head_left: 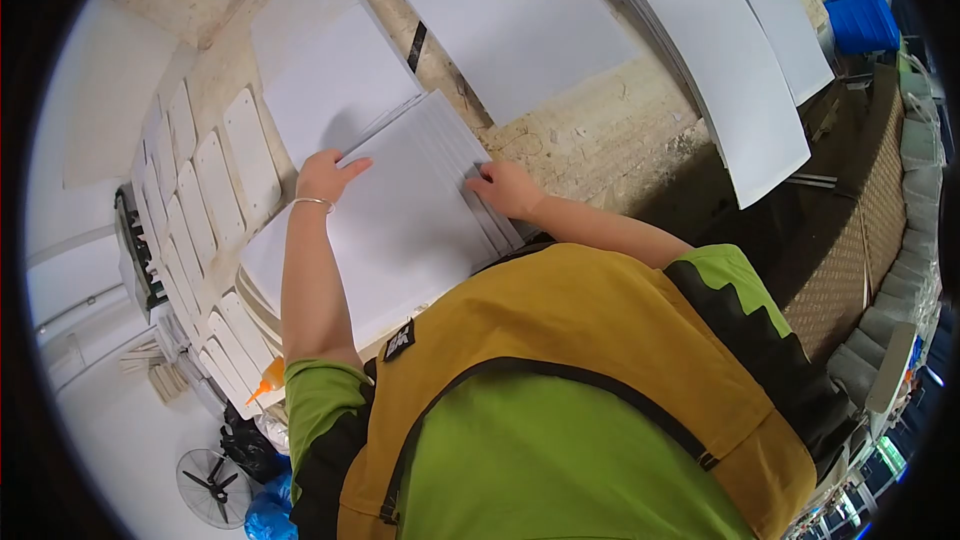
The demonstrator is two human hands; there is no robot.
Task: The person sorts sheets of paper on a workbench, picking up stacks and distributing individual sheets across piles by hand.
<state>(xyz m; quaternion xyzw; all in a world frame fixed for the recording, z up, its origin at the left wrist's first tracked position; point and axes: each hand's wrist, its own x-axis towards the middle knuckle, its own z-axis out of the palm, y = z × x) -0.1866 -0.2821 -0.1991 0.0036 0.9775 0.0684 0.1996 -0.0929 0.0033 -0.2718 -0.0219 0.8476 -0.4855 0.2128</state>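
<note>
A fanned stack of white sheets (400, 210) lies on the worktable in front of my body, its edges stepped along the right side. My left hand (325, 176) rests at the stack's far left edge, thumb stretched over the top sheet and fingers over the edge. At the stepped right edges is my right hand (505, 189), its fingers bent in a pinch on the sheets. Beyond the stack lies another pile of white sheets (330, 70), close to my left hand. How many sheets each hand grips is hidden.
White rounded panels (213, 175) lie in rows at the left. An orange-tipped glue bottle (270, 380) is near my left elbow. A large white sheet (510, 20) lies at the back; overlapping white sheets (720, 70) overhang the table's right edge. A blue bin (862, 20) stands far right.
</note>
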